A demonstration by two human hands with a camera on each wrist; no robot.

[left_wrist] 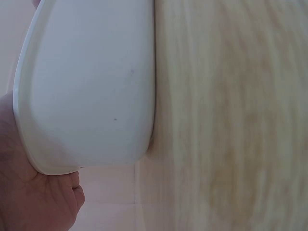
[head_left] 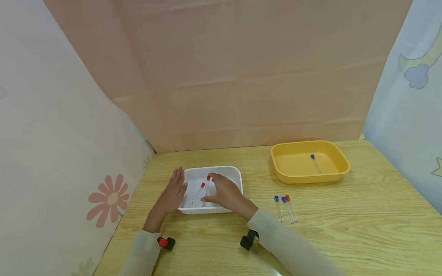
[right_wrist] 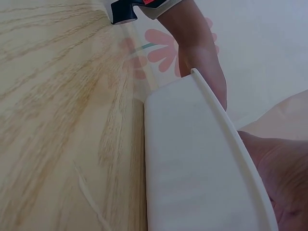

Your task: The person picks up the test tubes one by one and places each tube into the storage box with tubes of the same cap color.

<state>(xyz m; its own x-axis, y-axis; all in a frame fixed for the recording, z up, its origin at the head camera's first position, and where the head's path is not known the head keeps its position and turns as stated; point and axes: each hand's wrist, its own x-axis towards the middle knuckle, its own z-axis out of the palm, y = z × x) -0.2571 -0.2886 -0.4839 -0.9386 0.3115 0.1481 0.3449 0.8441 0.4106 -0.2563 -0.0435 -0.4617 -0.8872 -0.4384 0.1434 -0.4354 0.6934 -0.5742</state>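
A white tray (head_left: 196, 210) sits on the table, with two red-capped clear tubes lying inside: one tube (head_left: 198, 193) to the left, another tube (head_left: 206, 186) beside the right hand. My left hand (head_left: 172, 193) rests against the tray's left rim with its fingers extended; the left wrist view shows that hand (left_wrist: 36, 197) at the tray's corner. Over the right part of the tray reaches my right hand (head_left: 226, 193), its thumb and fingers apart around the nearer tube. A small bluish spot shows under its fingertips, too small to identify. The right wrist view hides the fingertips behind the tray wall (right_wrist: 192, 159).
A yellow tray (head_left: 310, 179) stands at the back right, holding one blue-capped tube (head_left: 315, 164). On the table before it lie a blue-capped tube (head_left: 278, 209), a second blue-capped tube (head_left: 287, 211) and a red-capped tube (head_left: 291, 209). Hanging cloth (head_left: 197, 76) bounds the table's back.
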